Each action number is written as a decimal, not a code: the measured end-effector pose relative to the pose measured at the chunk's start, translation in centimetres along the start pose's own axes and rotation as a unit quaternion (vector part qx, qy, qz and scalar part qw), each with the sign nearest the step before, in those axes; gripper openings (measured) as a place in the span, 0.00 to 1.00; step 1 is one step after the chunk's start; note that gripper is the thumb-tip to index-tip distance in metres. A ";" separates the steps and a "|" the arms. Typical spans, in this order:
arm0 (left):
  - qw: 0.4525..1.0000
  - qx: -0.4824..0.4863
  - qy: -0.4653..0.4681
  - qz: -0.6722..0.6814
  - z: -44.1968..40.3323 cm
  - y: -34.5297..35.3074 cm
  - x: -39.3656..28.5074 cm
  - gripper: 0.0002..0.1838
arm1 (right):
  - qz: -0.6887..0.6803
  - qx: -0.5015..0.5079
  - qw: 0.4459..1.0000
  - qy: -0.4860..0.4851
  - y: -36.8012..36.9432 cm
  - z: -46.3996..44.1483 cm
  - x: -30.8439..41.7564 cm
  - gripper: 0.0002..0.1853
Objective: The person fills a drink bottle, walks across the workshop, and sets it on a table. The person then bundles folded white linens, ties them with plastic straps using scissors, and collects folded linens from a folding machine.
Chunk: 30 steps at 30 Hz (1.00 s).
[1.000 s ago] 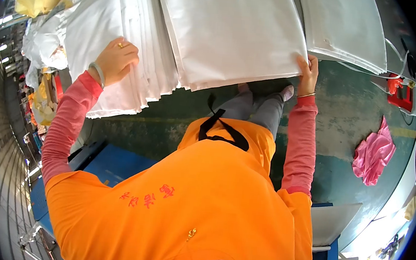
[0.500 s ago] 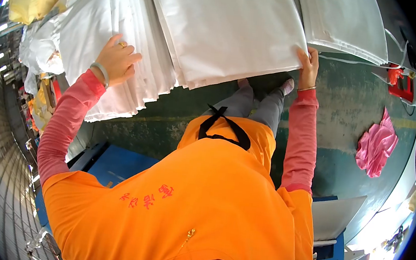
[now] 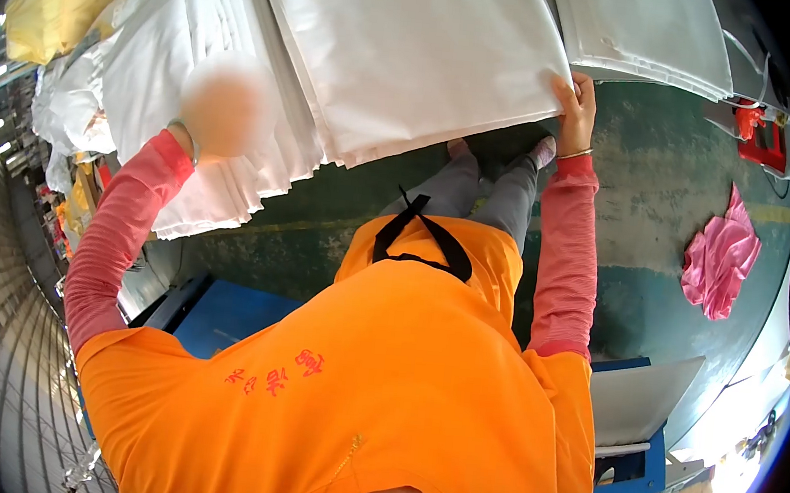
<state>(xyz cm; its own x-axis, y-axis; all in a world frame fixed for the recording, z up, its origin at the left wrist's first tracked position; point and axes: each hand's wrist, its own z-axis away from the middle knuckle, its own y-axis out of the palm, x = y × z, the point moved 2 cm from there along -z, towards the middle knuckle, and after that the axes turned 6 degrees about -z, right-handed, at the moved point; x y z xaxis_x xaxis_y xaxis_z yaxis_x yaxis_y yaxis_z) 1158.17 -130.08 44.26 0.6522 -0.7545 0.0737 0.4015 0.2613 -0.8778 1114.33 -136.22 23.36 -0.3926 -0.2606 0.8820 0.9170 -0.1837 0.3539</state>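
A stack of smooth white sheets (image 3: 421, 56), fabric or plastic, lies in front of me. At its near right corner my right hand (image 3: 576, 107) grips the edge, thumb on top and fingers beneath. My left hand (image 3: 223, 114) is over a second, fanned-out pile of white sheets (image 3: 157, 66) on the left. That hand is a blur, so its fingers cannot be made out, nor whether it touches the pile. The near edges of the left pile hang in uneven layers.
Another white stack (image 3: 644, 34) stands at the far right. Yellow material (image 3: 69, 2) is heaped at the upper left. A pink cloth (image 3: 721, 256) lies on the green floor (image 3: 642, 212). Blue equipment (image 3: 243, 313) stands behind me on the left, and a red object (image 3: 760, 152) is at the right.
The whole view has shifted slightly, with the sheets and both hands appearing a little further left. My right hand keeps its grip on the corner. My left hand has become blurred.
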 end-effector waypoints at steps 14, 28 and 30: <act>0.996 0.051 -0.062 0.046 -0.9 0.6 -0.1 0.08 | 0.019 -0.004 1.000 -0.024 0.4 0.3 0.4 0.13; 0.977 0.162 -0.085 0.110 -2.6 3.1 1.1 0.11 | -0.016 0.000 1.000 -0.010 0.4 0.3 0.6 0.12; 0.974 0.148 -0.085 0.149 -2.6 4.8 1.3 0.13 | -0.029 -0.001 0.999 -0.013 0.4 0.2 0.4 0.11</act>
<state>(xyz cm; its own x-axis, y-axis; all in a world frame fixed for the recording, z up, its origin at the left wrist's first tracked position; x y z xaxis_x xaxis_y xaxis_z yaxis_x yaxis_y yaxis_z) 1159.28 -131.40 38.94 0.8547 -0.5151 -0.0646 0.3298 0.6348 -0.6988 1114.52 -136.24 23.92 -0.4439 -0.2242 0.8676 0.8922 -0.2007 0.4046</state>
